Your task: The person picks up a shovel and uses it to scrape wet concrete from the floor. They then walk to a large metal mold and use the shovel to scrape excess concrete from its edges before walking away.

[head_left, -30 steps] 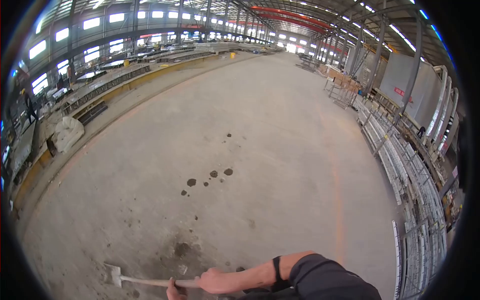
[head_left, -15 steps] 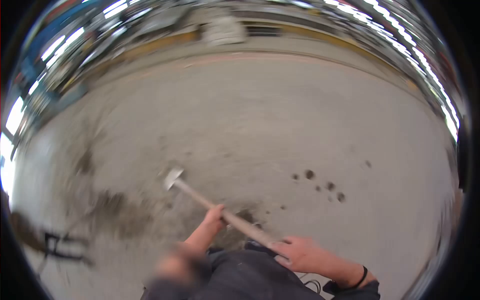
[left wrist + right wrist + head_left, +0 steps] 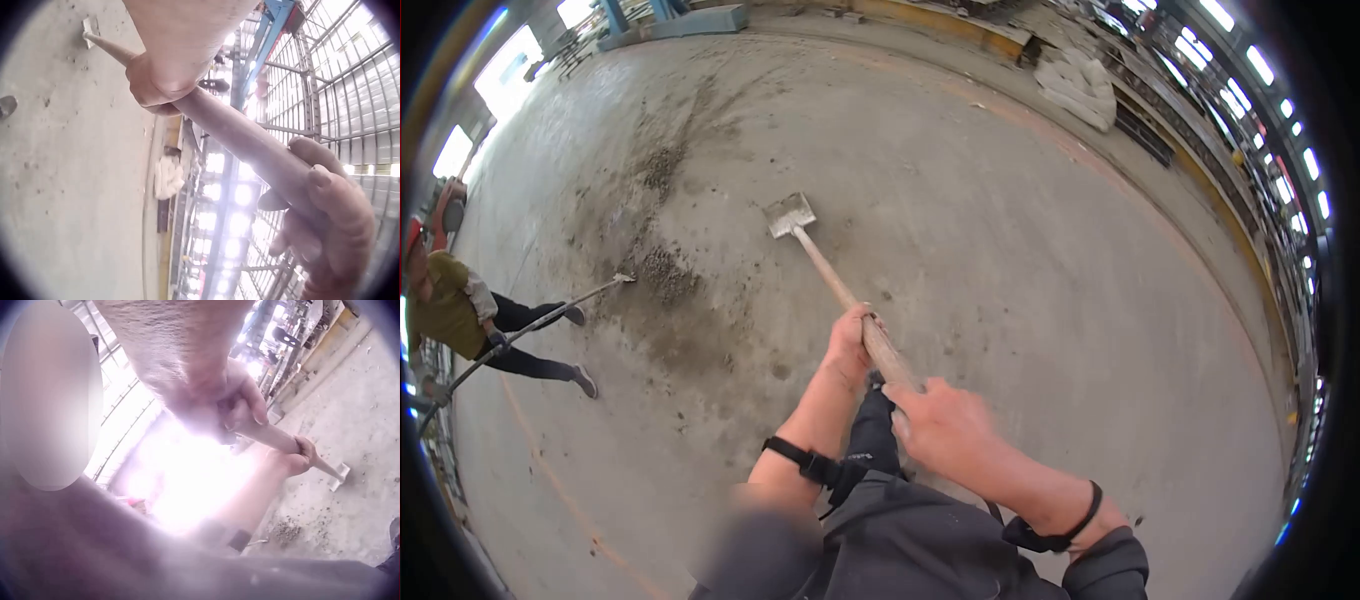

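Both hands hold a shovel with a long wooden handle (image 3: 828,270) and a flat, squarish metal blade (image 3: 790,214). My left hand (image 3: 853,338) grips the shaft partway down, nearer the blade. Higher up, towards my body, my right hand (image 3: 945,425) wraps around the thick upper part of the handle. The left wrist view shows the right hand's fingers (image 3: 340,200) curled about the shaft. In the right wrist view the left hand (image 3: 301,456) sits farther down it. Dull grey dirt marks the blade, which overlaps the concrete floor (image 3: 1040,300) ahead of me.
Left of the blade lie heaps of dark rubble (image 3: 665,275) and scattered grit. Another person (image 3: 460,310) stands at the far left with a long-handled tool (image 3: 550,315) reaching to the heap. A pale bundle (image 3: 1077,88) rests by the yellow-edged track (image 3: 960,25) at the back.
My view has swung left, bringing the rubble heaps and the other person into sight. The shovel has swung round with me, its blade now pointing ahead; both hands keep their grip.
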